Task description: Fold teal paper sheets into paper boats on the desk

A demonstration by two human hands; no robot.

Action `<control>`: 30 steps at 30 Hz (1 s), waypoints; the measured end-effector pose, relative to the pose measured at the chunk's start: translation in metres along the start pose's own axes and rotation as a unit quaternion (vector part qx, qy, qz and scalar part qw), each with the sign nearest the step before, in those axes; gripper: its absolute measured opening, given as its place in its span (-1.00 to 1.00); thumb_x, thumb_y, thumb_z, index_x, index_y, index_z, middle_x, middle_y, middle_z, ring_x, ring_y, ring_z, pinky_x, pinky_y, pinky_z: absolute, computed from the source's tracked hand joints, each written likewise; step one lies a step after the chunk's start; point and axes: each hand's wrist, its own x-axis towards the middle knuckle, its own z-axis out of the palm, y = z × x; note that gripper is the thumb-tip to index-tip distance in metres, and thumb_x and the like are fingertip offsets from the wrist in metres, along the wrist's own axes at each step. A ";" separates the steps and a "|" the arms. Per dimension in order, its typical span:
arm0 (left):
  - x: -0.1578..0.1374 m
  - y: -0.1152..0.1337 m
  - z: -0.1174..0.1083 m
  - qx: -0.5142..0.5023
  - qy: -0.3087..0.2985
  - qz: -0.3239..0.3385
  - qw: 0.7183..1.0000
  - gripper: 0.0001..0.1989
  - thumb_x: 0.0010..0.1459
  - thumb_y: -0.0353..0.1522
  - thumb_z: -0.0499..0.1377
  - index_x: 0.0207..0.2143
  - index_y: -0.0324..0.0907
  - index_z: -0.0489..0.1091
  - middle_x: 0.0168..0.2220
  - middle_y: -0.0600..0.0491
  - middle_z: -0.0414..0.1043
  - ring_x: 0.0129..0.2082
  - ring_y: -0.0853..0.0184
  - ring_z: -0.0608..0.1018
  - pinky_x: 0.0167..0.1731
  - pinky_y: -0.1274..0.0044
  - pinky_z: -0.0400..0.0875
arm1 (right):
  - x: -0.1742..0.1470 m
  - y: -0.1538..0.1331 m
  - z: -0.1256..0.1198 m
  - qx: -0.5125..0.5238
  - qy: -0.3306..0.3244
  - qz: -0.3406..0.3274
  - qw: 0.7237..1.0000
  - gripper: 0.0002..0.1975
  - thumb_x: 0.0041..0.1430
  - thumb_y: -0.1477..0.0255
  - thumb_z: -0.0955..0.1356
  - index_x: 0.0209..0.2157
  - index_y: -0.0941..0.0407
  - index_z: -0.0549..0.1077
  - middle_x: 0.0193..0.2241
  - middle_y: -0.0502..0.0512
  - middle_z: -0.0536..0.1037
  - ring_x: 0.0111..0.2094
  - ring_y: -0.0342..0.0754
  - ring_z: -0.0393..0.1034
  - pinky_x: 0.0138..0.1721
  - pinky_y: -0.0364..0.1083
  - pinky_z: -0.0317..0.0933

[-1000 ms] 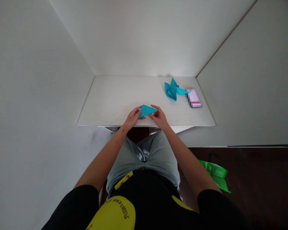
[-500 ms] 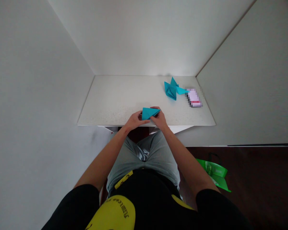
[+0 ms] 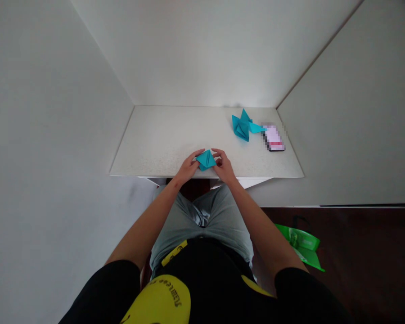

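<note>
Folded blue paper sat between my two hands, over the near part of the counter, around its middle. A crease ran down its face and pointed corners stuck out to both sides. Couldn't tell if its underside touched the counter. Left grip pinched the left corner, thumb low, fingers along the top. Right grip was curled round the right corner, pinching it too, though the exact contact was partly hidden. Holding opposite corners probably steadied the thin folds and left the creased face open to view. Close to my body, too, likely for easy reach.

Farther back, to the right: blue paper shapes in a cluster, probably put there to free the working spot. One pointed tip reached the phone, blurred out, set aside near the counter's right edge. Green plastic item lay on the dark floor, lower right.
</note>
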 end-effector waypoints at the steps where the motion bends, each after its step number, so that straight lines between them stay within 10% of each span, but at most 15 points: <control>1: 0.001 0.001 0.000 -0.010 0.007 -0.006 1.000 -0.50 0.22 -0.26 0.30 0.20 -0.12 0.52 0.21 -0.11 0.56 -0.01 0.17 0.66 -0.01 0.36 0.62 | 0.000 0.002 0.000 0.017 0.005 0.004 1.000 -0.47 0.18 0.32 0.44 0.20 -0.02 0.42 -0.06 0.05 0.58 -0.47 -0.16 0.30 -0.40 -0.10 0.27; 9: 0.002 -0.001 -0.003 -0.042 0.067 -0.047 0.996 -0.87 0.12 -0.30 0.30 -0.32 -0.16 0.47 -0.28 0.05 0.60 -0.32 0.29 0.64 -0.18 0.34 0.67 | -0.004 -0.001 -0.004 0.043 -0.042 -0.024 0.998 -0.76 0.16 0.23 0.49 -0.17 0.03 0.57 -0.02 0.12 0.60 -0.32 -0.07 0.45 -0.31 -0.06 0.34; 22: 0.001 0.000 -0.003 -0.026 0.068 -0.039 0.997 -0.50 0.06 -0.14 0.46 0.00 -0.16 0.54 -0.22 0.02 0.63 -0.27 0.31 0.62 -0.19 0.46 0.57 | 0.001 0.009 -0.002 0.063 -0.020 0.018 0.998 -0.41 0.20 0.03 0.52 0.17 -0.02 0.49 -0.27 0.00 0.62 -0.31 -0.04 0.46 -0.24 -0.04 0.35; 30: 0.005 -0.001 0.004 0.020 0.061 -0.031 0.997 -0.55 0.09 0.03 0.42 -0.23 -0.17 0.62 -0.22 -0.03 0.68 -0.20 0.21 0.62 -0.08 0.37 0.55 | 0.006 0.006 -0.002 0.065 0.027 0.062 0.996 -0.49 0.14 -0.15 0.50 -0.31 0.03 0.56 -0.38 0.01 0.59 -0.34 -0.04 0.42 -0.23 -0.03 0.35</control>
